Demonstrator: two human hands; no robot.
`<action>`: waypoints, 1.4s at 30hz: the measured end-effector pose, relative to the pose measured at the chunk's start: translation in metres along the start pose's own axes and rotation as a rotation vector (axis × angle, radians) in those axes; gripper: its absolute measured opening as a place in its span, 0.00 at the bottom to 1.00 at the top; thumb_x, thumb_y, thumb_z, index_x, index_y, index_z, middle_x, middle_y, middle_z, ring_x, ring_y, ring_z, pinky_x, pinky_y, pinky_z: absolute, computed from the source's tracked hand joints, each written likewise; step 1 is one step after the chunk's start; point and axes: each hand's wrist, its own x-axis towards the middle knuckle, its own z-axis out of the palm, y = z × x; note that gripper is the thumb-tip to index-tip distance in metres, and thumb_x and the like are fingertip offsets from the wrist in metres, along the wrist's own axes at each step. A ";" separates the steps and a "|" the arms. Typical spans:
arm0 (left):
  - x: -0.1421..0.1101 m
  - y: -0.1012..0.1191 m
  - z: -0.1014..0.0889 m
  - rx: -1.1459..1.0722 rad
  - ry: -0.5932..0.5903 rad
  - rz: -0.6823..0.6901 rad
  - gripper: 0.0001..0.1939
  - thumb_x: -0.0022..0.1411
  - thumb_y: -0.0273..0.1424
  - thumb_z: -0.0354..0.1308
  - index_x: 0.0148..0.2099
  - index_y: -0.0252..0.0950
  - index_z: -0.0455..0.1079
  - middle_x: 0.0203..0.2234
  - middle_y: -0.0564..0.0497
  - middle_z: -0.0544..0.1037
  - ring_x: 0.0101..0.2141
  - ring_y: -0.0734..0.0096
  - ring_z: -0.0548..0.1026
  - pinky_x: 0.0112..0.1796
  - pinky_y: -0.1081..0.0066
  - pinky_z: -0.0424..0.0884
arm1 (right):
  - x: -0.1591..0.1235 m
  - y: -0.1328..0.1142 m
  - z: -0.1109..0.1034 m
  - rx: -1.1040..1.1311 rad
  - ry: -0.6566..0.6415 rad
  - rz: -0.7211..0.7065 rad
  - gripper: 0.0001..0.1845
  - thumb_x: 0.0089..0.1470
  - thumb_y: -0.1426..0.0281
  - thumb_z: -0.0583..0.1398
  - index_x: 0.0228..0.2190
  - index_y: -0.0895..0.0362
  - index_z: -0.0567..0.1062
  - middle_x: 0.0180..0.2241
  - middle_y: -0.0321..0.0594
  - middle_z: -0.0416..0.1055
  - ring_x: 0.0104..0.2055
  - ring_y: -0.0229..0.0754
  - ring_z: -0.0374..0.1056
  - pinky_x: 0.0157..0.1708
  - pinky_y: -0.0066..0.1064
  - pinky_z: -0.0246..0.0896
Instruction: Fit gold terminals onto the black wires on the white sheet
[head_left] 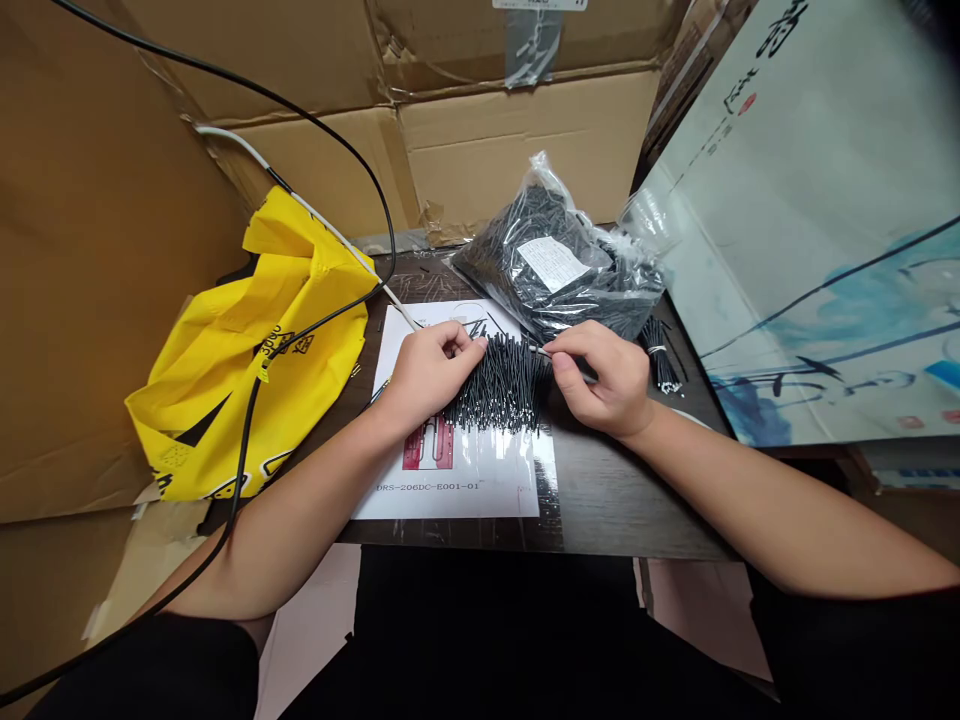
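Your black wire bundle (499, 390) lies on the printed sheet (472, 500) between your hands, long axis toward you, left hand (431, 372) nearer, touching its upper left, grip unclear; right hand (604, 382) pinches the thin grey strip (535, 350) just off its upper right.

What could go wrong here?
- Loose black wires: they lie in a dense pile between the left hand and right hand, so a sideways pull may tangle or scatter them.
- Black cable: it crosses in front of the left forearm and might snag when that arm moves.
- Printed sheet: it lies under part of the pile, so if it slips, wires could shift with it.
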 end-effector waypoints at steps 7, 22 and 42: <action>-0.005 0.005 0.013 0.329 0.040 0.103 0.19 0.62 0.36 0.58 0.21 0.34 0.62 0.15 0.56 0.66 0.25 0.77 0.62 0.36 0.68 0.56 | -0.001 0.001 0.000 -0.018 -0.017 0.012 0.09 0.53 0.78 0.60 0.38 0.58 0.75 0.35 0.42 0.75 0.35 0.37 0.71 0.36 0.32 0.69; -0.038 0.016 0.016 0.382 0.072 0.789 0.19 0.63 0.32 0.56 0.21 0.36 0.57 0.17 0.55 0.61 0.24 0.75 0.56 0.31 0.66 0.53 | 0.008 0.001 0.001 -0.085 0.016 0.031 0.07 0.56 0.76 0.60 0.37 0.57 0.75 0.33 0.40 0.75 0.35 0.38 0.70 0.38 0.33 0.66; -0.069 0.030 0.020 0.244 0.011 1.305 0.20 0.58 0.37 0.59 0.21 0.39 0.54 0.15 0.58 0.57 0.20 0.73 0.57 0.23 0.69 0.50 | 0.124 -0.059 0.146 -0.262 -1.258 -0.414 0.19 0.68 0.73 0.46 0.42 0.63 0.75 0.41 0.50 0.74 0.36 0.41 0.69 0.31 0.33 0.51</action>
